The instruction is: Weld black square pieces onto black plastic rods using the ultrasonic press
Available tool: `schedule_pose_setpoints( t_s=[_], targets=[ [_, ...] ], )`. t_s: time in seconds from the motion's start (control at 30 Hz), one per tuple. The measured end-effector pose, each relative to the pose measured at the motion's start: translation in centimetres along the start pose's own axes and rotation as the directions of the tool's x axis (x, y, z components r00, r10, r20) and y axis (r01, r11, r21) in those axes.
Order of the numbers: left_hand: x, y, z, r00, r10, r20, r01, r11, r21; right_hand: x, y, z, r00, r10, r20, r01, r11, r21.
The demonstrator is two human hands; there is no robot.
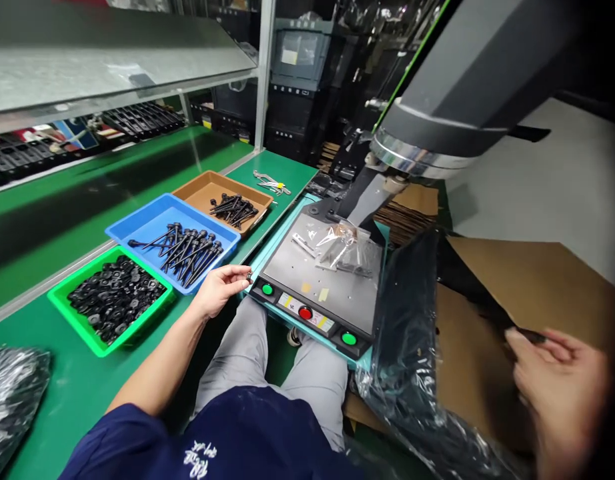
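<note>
My left hand (220, 291) is closed in a pinch on a small black part (249, 275), beside the front left corner of the grey machine base (287, 263). To its left stands a green tray (90, 333) of small black round parts. Behind it are a blue tray (137, 223) of long black rods with wider heads and a brown tray (187, 190) of shorter black rods. My right hand (557, 373), slightly blurred, is over a cardboard box (517, 267) at the right. Its fingers are curled around something dark, mostly hidden.
The machine's front panel has two green buttons (348, 339) and a red button (305, 312). Clear plastic bags (342, 247) lie on its plate under a large grey machine head (437, 113). Black plastic film (407, 313) hangs over the box edge. Hand tools (271, 183) rest on the green table.
</note>
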State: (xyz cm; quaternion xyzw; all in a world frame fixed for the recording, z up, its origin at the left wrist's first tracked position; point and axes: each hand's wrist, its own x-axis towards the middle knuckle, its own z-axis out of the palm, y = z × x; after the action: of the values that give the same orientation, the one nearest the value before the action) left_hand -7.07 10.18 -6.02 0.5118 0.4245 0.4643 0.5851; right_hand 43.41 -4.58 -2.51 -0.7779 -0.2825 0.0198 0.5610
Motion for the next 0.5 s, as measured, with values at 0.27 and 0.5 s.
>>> schedule_pose_setpoints(
  t_s=[0.27,0.5],
  targets=[
    [0.9,1.2,5.8,0.967,-0.025,0.253,0.035,0.999,-0.032,-16.7,-8.0,10.0,0.672,-0.038,0.739,-0.262,0.922,0.286],
    [-0.1,1.7,7.7,0.914,0.045,0.402,-0.054,0.998,0.011,-19.9,-8.6,14.8,0.564,-0.293,0.772,-0.196,0.861,0.470]
  ],
)
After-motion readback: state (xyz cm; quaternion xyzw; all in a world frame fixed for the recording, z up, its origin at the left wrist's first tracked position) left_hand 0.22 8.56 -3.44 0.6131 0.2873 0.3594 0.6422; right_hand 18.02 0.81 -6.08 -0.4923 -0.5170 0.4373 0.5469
